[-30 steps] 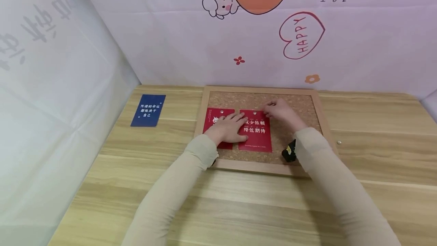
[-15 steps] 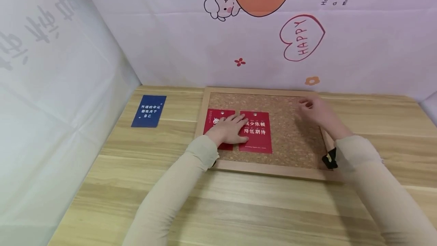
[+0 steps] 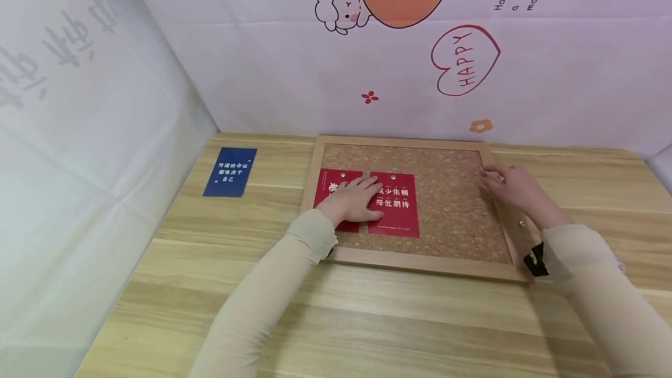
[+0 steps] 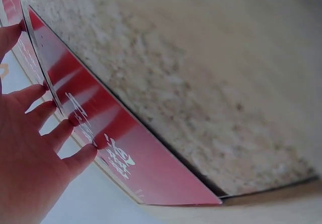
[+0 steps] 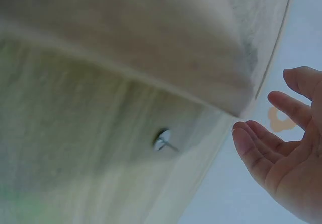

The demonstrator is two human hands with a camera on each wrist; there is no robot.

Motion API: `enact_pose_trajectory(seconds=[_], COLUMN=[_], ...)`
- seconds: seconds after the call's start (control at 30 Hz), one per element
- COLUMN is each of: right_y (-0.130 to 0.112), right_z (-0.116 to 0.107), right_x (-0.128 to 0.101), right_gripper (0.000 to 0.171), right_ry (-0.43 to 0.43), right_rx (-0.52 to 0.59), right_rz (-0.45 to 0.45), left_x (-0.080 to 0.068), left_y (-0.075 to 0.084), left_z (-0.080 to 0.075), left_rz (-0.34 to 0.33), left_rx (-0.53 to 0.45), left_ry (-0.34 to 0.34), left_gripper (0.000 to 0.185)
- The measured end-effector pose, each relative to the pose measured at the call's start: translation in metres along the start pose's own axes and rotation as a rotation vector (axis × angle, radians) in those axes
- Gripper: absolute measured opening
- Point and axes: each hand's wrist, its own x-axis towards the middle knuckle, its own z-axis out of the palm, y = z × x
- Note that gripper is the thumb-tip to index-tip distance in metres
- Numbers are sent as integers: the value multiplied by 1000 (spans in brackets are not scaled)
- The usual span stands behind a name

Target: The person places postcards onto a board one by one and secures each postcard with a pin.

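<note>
My left hand [image 3: 353, 200] lay flat on two pinned red cards [image 3: 395, 203] at the corkboard's [image 3: 451, 214] nine o'clock; right hand [image 3: 511, 185], fingers loose, hovered near a pushpin [image 3: 521, 223]. The blue card [image 3: 229, 171] awaited pinning.

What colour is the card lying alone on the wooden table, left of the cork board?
Dark blue card with white text; head view.

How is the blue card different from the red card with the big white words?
The blue card lies on the bare wooden table, left of the cork board; the red card lies on the cork. The red card has a pin at its top and the left hand pressing it; nothing touches the blue card. Both carry white writing.
</note>
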Motion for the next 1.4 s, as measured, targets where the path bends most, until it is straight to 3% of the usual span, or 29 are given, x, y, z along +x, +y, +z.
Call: enact_pose_trajectory(seconds=[0.47, 0.83, 0.93, 1.07, 1.4], right_y=[15, 25, 27, 28, 26], right_z=[7, 11, 11, 11, 10], right_x=[1, 0, 0, 0, 1], right_gripper=[52, 53, 53, 54, 54], right_ry=[-18, -36, -47, -55, -68], right_rx=[-33, 39, 55, 59, 54], right_rz=[-97, -133, -136, -128, -113], left_x=[2, -8, -8, -11, -40], left_y=[-7, -27, -40, -60, -108], left_z=[-3, -12, -14, -17, -27], left_rz=[21, 8, -32, -137, -414], left_rx=[-21, -65, -88, -180, -385], left_ry=[49, 215, 290, 377, 497], left_gripper=[68, 58, 54, 51, 50])
